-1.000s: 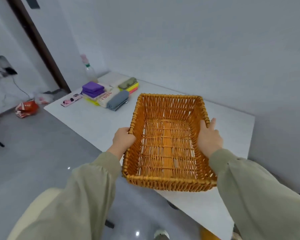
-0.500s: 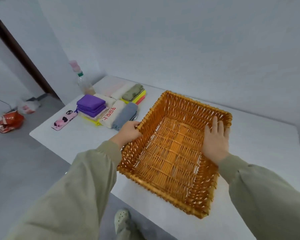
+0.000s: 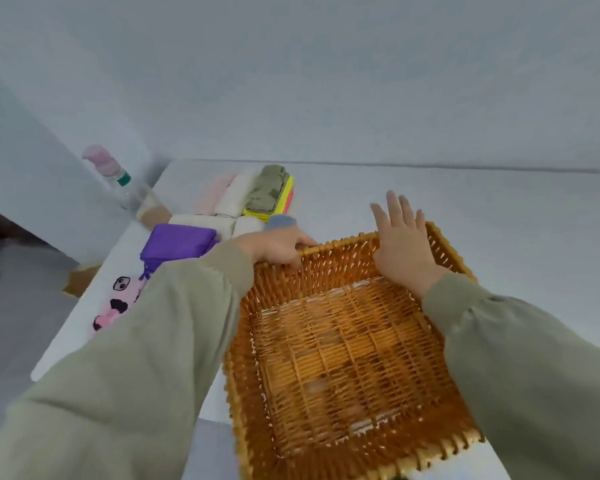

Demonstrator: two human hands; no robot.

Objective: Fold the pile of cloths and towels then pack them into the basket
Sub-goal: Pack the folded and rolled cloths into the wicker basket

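An empty orange wicker basket [image 3: 343, 441] lies on the white table [image 3: 516, 230], its near edge over the table's front. My left hand [image 3: 278, 245] grips the basket's far rim at its left corner. My right hand [image 3: 404, 240] is flat with straight fingers over the far rim, further right. Folded cloths lie beyond the left hand: a purple stack [image 3: 177, 244], white and pink towels [image 3: 229, 195], an olive cloth [image 3: 267, 188] on yellow and red ones, and a grey one [image 3: 279, 221] mostly hidden by my hand.
A clear bottle [image 3: 132, 192] with a green cap and a pink top stands at the table's far left corner. A pink patterned case [image 3: 115, 306] lies near the left edge, partly under my sleeve. Grey walls run behind the table and on its left.
The basket has turned and slid closer to the folded cloths. My left hand stayed gripping its rim. My right hand moved from the basket's side to over its far rim, fingers spread.
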